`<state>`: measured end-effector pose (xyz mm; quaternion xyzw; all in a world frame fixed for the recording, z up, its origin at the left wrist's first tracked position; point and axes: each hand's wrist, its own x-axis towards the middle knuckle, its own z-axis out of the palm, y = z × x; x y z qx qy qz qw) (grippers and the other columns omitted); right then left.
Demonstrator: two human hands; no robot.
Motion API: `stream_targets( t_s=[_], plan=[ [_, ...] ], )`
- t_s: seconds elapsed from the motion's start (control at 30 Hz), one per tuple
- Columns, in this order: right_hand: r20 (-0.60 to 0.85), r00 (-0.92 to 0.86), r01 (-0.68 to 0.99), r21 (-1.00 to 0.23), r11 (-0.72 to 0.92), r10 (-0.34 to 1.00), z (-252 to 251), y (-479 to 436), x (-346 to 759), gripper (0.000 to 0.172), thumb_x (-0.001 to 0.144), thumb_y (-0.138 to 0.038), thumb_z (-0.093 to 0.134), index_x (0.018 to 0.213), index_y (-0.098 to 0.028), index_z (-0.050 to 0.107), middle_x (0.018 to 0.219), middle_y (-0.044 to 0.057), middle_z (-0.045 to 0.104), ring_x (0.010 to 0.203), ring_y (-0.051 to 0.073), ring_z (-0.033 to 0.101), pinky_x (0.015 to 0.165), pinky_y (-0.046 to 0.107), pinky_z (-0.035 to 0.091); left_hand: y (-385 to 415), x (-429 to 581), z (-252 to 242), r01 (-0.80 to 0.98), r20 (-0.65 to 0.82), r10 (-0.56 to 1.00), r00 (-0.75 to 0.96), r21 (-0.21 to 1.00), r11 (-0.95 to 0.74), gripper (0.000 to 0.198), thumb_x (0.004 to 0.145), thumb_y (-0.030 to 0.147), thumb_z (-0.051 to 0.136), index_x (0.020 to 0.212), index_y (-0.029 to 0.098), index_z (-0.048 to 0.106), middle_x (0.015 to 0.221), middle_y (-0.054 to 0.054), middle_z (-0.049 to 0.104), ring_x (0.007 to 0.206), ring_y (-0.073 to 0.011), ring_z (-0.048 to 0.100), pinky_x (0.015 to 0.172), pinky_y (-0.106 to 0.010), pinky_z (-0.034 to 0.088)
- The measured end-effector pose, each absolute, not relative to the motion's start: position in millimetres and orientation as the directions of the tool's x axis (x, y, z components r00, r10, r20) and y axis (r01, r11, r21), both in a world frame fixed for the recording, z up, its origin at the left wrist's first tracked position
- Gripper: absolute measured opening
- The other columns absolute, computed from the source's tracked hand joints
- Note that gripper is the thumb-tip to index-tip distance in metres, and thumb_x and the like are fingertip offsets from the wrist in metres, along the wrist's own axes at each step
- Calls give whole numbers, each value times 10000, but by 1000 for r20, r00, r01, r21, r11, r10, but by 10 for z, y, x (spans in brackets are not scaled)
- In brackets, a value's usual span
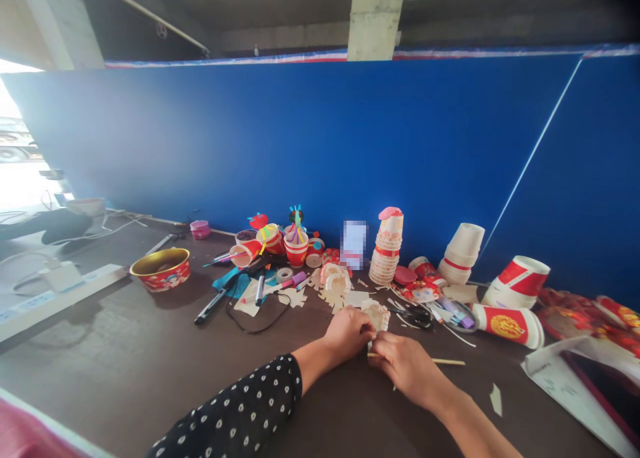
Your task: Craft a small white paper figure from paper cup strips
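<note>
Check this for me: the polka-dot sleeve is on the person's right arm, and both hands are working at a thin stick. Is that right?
No: the polka-dot sleeve is on the left arm, not the right, as the head view shows. The left hand and right hand are working at the thin stick.

1. Surface: dark brown tabletop (85, 351), running along a blue wall, strewn with craft materials.
2. Left end: red-and-gold bowl (160, 269); small pink tub (199, 229) farther back.
3. Centre: black marker (210, 307), roll of clear tape (284, 275), pale paper offcuts (295, 298), cut paper-cup piece (377, 315).
4. Right of centre: nested paper cups (386, 248) upright; black-handled scissors (413, 317) lying flat.
5. Right end: white cups (460, 253) stacked upside down; red-and-white paper cup (507, 326) on its side, gold emblem showing.
</note>
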<state>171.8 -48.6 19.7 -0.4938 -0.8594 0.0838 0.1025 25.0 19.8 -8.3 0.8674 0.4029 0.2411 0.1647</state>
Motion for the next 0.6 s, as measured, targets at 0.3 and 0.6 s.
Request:
stream_targets(
  t_s=[0.3, 0.6],
  plan=[
    [127, -474, 847, -203, 490, 871, 143, -469, 1719, 203, 887, -228, 386, 829, -185, 576, 887, 65, 638, 817, 194, 601, 690, 264, 383, 185, 234, -106, 576, 383, 750, 539, 482, -660, 165, 751, 119, 544, 821, 159, 687, 771, -14, 686, 740, -148, 596, 759, -246, 444],
    [149, -366, 882, -260, 394, 918, 197, -461, 1819, 186, 866, -236, 393, 868, -182, 571, 901, 75, 631, 820, 194, 596, 680, 268, 385, 47, 193, 19, 426, 426, 609, 669, 451, -784, 244, 594, 23, 553, 793, 132, 645, 740, -26, 656, 724, -155, 589, 709, -224, 457]
  ],
)
